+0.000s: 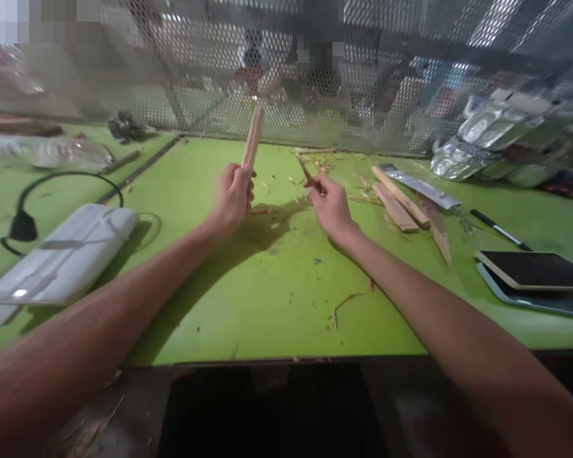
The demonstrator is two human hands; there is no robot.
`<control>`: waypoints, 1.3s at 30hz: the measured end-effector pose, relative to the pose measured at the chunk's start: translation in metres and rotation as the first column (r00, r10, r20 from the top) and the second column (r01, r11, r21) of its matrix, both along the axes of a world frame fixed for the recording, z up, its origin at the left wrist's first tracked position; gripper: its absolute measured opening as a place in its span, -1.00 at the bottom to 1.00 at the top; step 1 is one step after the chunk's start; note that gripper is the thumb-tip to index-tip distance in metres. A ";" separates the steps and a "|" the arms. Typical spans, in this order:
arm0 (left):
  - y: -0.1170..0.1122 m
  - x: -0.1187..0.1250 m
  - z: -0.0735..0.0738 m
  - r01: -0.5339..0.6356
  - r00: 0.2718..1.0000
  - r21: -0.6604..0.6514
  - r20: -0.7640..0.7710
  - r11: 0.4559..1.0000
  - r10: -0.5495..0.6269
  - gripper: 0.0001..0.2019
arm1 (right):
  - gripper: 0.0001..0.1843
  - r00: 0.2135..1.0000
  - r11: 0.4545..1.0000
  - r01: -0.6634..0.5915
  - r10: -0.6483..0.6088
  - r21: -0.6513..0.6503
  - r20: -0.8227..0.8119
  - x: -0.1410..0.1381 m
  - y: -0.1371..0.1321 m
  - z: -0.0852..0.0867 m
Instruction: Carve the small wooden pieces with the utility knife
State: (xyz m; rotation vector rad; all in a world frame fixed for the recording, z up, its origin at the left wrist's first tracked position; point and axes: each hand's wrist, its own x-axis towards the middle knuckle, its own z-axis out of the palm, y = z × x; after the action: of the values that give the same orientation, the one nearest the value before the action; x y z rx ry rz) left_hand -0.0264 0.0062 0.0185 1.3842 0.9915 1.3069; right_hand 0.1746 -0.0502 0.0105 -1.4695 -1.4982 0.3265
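Observation:
My left hand is closed around the lower part of a wooden stick, which it holds nearly upright above the green table. To its right, my right hand is closed on a thin, dark, pointed tool that looks like a small knife; its tip points up and to the left. Stick and tool are apart. Thin wood shavings lie scattered behind my right hand.
Right of my right hand lie wooden pieces, a plastic packet, a pen and a phone. Foil-wrapped packs stand behind them. A white power bank with cables sits left. Perforated metal mesh bounds the back.

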 end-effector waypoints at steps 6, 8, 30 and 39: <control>-0.004 -0.005 0.002 0.001 1.000 0.029 0.027 1.000 -0.002 -0.86 | -0.84 0.999 0.998 -0.040 0.040 -0.048 -0.016 -0.006 -0.026 0.008; -0.006 -0.004 0.005 -0.002 0.999 0.036 0.034 0.999 0.001 -0.86 | -0.84 0.998 0.998 -0.046 0.044 -0.049 -0.038 -0.007 -0.028 0.008; -0.013 0.003 -0.002 0.238 0.969 0.026 -0.077 0.971 -0.235 -0.77 | -0.59 0.998 1.000 -0.026 0.026 0.006 -0.050 0.003 -0.029 0.017; -0.024 0.005 0.005 0.344 0.937 -0.156 -0.015 0.926 -0.350 -0.80 | -0.74 0.993 0.982 -0.077 0.061 0.173 0.098 0.000 -0.026 0.021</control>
State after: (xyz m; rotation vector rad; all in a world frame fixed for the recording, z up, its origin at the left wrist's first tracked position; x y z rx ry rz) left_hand -0.0210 -0.0182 0.0237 1.3995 0.8086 0.9236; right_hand 0.1747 -0.0762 0.0315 -1.3091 -1.6122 0.1641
